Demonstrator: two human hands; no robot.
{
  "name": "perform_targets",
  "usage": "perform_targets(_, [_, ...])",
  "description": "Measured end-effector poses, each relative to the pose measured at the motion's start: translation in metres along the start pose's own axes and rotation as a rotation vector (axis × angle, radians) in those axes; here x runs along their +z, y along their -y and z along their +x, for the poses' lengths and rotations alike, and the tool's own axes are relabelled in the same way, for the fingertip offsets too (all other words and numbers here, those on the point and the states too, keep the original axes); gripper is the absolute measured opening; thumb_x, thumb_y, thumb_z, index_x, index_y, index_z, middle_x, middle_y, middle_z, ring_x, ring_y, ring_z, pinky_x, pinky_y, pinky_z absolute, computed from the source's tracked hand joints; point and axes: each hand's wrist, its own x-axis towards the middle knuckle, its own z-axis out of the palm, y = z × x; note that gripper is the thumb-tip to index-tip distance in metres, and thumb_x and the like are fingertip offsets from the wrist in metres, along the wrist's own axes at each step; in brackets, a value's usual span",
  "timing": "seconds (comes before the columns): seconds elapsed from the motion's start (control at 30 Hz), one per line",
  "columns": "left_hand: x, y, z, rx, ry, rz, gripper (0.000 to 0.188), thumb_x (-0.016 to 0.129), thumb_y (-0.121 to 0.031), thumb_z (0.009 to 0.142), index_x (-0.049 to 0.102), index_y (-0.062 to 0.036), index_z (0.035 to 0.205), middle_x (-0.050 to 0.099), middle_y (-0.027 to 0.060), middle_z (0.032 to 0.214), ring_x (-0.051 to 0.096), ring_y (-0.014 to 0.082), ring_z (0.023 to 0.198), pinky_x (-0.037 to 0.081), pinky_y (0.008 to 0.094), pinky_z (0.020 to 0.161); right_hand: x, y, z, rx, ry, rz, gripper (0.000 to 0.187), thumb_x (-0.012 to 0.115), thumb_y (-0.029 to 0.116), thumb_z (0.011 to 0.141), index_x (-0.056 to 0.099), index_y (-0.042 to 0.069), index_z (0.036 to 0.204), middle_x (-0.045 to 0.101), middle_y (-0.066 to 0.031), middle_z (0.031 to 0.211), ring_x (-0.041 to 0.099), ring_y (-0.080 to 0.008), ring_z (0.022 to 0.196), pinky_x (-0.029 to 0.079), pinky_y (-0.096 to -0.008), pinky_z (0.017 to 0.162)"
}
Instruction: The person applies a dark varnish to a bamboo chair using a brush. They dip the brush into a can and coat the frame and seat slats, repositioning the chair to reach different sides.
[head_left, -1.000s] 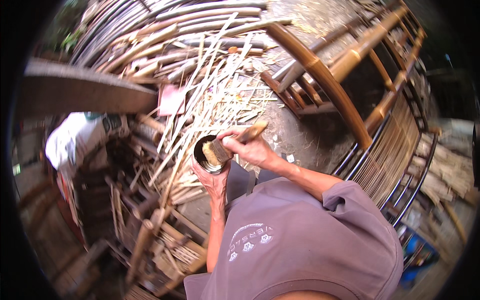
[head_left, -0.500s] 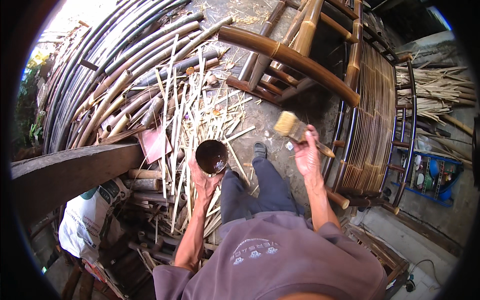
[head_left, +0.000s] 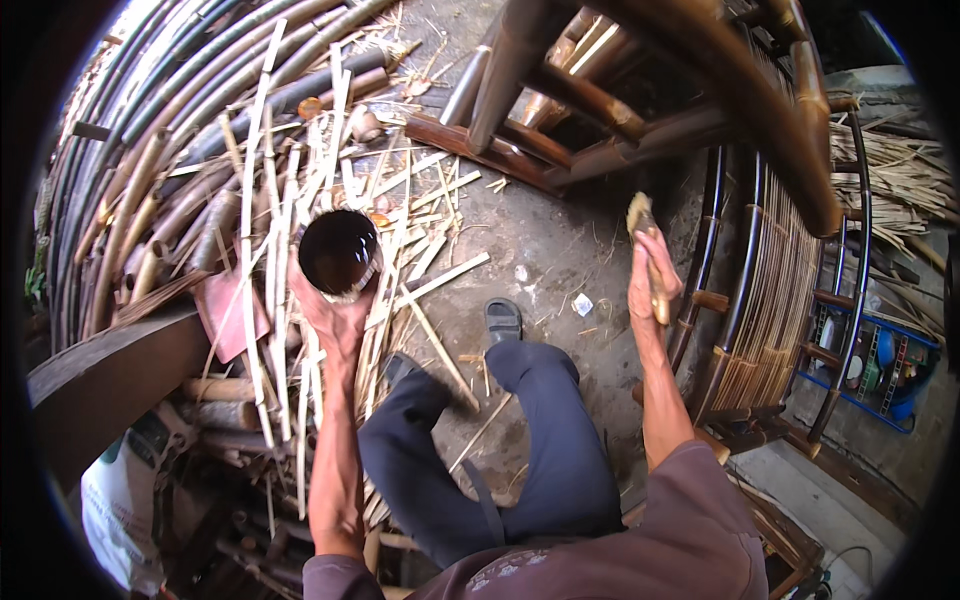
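My left hand [head_left: 335,322] is wrapped round a round, open-topped container [head_left: 317,243] half turned toward me, with dark, shiny liquid inside. It is held above a scatter of pale bamboo strips [head_left: 425,260]. In my right hand [head_left: 657,275] is a flat paintbrush [head_left: 640,212] with pale bristles, seen nearly edge-on. Its bristles point away from me, and the wooden handle runs down past my fingers. The brush is apart from the container. Nearest to it stands a piece of dark, glossy bamboo furniture [head_left: 712,235], at the right.
A slatted bamboo panel [head_left: 772,300] forms part of the furniture. Long bamboo poles [head_left: 190,110] are heaped at the far left. A wooden beam [head_left: 115,365] juts in from the left, above a white sack [head_left: 110,505]. A blue crate [head_left: 870,360] sits at the right.
My left hand has carried the container to the left. My right hand has moved right, turning the brush edge-on. My knees have spread, and the furniture appears farther right in the view.
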Motion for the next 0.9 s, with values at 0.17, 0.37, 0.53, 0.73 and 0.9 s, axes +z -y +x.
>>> perform_targets(0.17, [0.107, 0.091, 0.05, 0.14, -0.19, -0.025, 0.095, 0.086, -0.027, 0.058, 0.039, -0.0024, 0.137, 0.049, 0.0205, 0.125, 0.047, 0.0382, 0.12, 0.037, 0.047, 0.103, 0.089, -0.117, -0.01, -0.343, 0.273, -0.323, 0.029, 0.068, -0.001, 0.078, 0.069, 0.011, 0.105, 0.061, -0.0224, 0.122, 0.06, -0.0361, 0.112, 0.05, -0.0367, 0.093])
perform_targets(0.37, [0.185, 0.157, 0.097, 0.211, -0.35, -0.065, 0.094, 0.085, -0.028, 0.059, 0.039, -0.0026, 0.136, 0.049, 0.0205, 0.125, 0.047, 0.0382, 0.12, 0.037, 0.047, 0.102, 0.131, -0.2, 0.005, -0.531, 0.279, -0.478, 0.032, 0.071, 0.001, 0.075, 0.068, 0.016, 0.104, 0.062, -0.014, 0.12, 0.062, -0.0321, 0.105, 0.053, -0.0366, 0.087])
perform_targets(0.53, [0.19, 0.182, 0.11, 0.229, -0.429, -0.055, 0.094, 0.085, -0.029, 0.059, 0.039, -0.0028, 0.136, 0.049, 0.0206, 0.125, 0.047, 0.0382, 0.119, 0.038, 0.0469, 0.102, 0.088, -0.176, 0.047, -0.845, 0.099, -0.457, 0.029, 0.067, -0.002, 0.077, 0.067, 0.013, 0.101, 0.066, -0.0114, 0.11, 0.066, -0.0275, 0.097, 0.054, -0.0345, 0.083])
perform_targets(0.73, [0.163, 0.221, 0.114, 0.189, -0.451, 0.032, 0.093, 0.085, -0.029, 0.06, 0.039, -0.003, 0.136, 0.049, 0.0206, 0.125, 0.047, 0.0382, 0.119, 0.038, 0.0468, 0.102, -0.014, -0.022, 0.133, -1.156, -0.171, -0.463, 0.024, 0.061, 0.005, 0.09, 0.068, 0.015, 0.11, 0.071, -0.0003, 0.103, 0.068, -0.0108, 0.086, 0.051, -0.0192, 0.066])
perform_targets(0.9, [0.144, 0.258, 0.113, 0.148, -0.476, 0.108, 0.093, 0.085, -0.03, 0.06, 0.039, -0.0031, 0.136, 0.049, 0.0207, 0.125, 0.047, 0.0381, 0.119, 0.038, 0.0468, 0.102, 0.01, -0.054, 0.137, -1.292, -0.406, -0.672, 0.016, 0.061, 0.005, 0.089, 0.07, 0.013, 0.1, 0.068, -0.01, 0.107, 0.067, -0.0258, 0.093, 0.054, -0.0287, 0.078])
